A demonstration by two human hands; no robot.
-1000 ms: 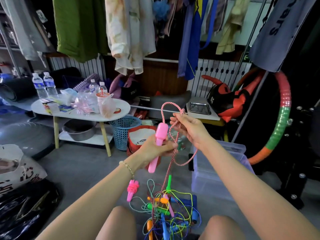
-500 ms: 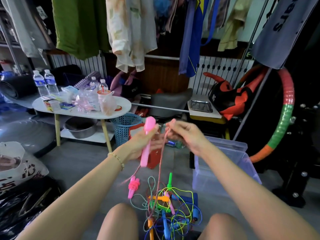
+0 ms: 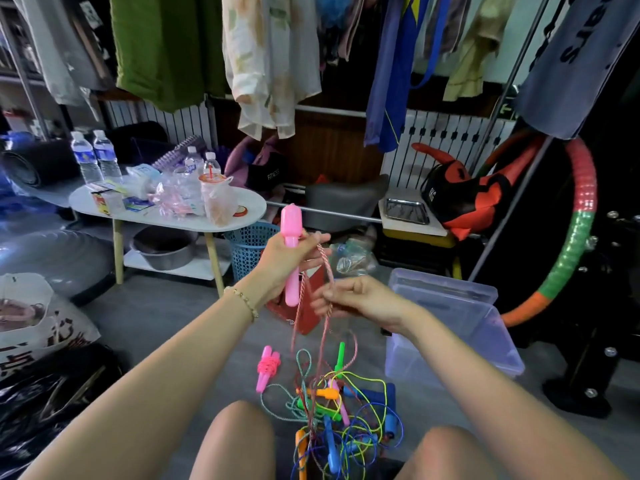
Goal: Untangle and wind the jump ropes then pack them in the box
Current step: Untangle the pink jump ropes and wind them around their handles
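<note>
The left hand (image 3: 281, 266) grips one pink handle (image 3: 290, 221) upright; the right hand (image 3: 363, 301), just below it, pinches the one pink twisted rope (image 3: 325, 336), which hangs down to one tangled pile (image 3: 332, 417) on the floor. One wound pink bundle (image 3: 267, 368) lies left of the pile; one clear box (image 3: 485, 341) stands right.

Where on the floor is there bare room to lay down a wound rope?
Bare grey floor lies between the white table, the printed bag and the left forearm. Crowded: the rope tangle between the knees, beside the clear box.
</note>
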